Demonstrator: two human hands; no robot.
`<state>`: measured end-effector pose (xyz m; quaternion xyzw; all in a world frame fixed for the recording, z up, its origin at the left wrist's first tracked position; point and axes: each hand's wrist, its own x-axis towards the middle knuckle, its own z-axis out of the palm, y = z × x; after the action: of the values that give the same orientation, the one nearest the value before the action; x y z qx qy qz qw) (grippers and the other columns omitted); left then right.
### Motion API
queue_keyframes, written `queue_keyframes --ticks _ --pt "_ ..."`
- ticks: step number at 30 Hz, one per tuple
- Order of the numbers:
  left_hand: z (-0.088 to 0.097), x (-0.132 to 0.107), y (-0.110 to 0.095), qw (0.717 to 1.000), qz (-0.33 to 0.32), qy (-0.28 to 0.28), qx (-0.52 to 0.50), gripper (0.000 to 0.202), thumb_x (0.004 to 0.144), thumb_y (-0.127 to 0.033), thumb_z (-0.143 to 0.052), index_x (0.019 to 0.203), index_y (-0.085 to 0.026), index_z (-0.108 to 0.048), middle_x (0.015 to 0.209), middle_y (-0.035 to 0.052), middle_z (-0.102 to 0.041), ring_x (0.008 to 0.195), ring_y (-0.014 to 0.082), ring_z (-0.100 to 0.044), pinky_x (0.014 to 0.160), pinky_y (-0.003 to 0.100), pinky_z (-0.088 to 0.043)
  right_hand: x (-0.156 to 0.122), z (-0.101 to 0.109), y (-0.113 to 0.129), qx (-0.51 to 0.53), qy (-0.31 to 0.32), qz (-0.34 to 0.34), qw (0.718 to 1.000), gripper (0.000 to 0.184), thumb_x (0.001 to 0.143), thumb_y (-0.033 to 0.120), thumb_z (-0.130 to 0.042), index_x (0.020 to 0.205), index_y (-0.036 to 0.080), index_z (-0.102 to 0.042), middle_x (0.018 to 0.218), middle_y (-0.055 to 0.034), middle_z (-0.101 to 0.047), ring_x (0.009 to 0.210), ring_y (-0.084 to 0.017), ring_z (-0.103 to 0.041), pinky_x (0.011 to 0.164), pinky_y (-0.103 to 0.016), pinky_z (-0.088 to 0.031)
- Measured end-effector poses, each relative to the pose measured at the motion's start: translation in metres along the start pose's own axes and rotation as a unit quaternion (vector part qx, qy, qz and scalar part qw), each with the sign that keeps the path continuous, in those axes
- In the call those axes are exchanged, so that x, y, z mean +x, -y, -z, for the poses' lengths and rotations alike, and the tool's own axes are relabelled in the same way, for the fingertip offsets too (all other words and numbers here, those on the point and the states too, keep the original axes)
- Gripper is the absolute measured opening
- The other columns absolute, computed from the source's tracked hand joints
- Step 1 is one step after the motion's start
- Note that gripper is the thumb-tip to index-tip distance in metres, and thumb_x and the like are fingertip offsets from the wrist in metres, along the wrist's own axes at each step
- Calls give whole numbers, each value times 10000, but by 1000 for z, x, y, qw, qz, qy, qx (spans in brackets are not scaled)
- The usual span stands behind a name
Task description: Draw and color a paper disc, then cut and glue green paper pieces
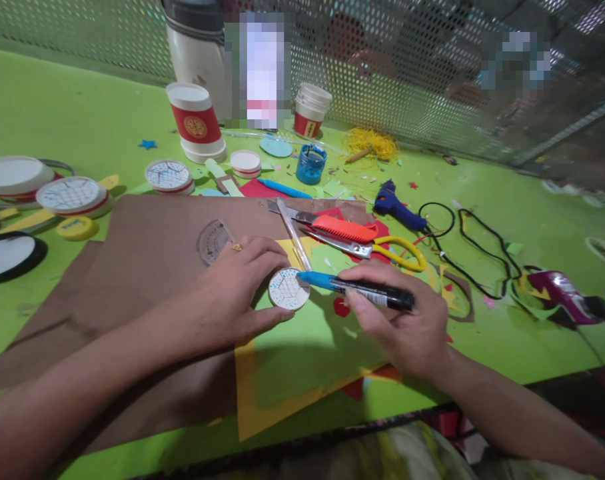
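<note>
My left hand (235, 287) is closed round a small white paper disc (287, 291) with drawn lines and blue dots, pinning it on a green sheet (307, 347). My right hand (400, 320) grips a blue-and-black marker (355, 287) whose blue tip touches the disc's right edge. Under the green sheet lie a yellow sheet (262, 407) and brown paper (152, 267). A ring shows on my left hand.
Orange-handled and yellow-handled scissors (352, 237), a clear protractor (213, 241), a blue glue gun (395, 207) with black cable, a blue paint jar (311, 163), red-and-white paper cups (195, 123), patterned discs (72, 197) and paper scraps lie around. A perforated metal screen (432, 80) borders the far side.
</note>
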<state>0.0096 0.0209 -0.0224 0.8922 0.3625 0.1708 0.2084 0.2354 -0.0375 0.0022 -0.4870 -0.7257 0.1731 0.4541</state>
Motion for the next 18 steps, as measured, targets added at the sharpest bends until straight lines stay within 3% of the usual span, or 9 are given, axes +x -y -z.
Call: queue_keyframes --ticks 18 --pt "0 0 1 1000 4 10 3 438 802 -420 -655 1148 -164 -575 1219 149 -573 1122 321 -529 951 507 -432 1 -2 -2 0 19 -4 1000 139 786 123 -667 891 206 -706 777 3 -739 663 -145 -686 611 -246 -566"
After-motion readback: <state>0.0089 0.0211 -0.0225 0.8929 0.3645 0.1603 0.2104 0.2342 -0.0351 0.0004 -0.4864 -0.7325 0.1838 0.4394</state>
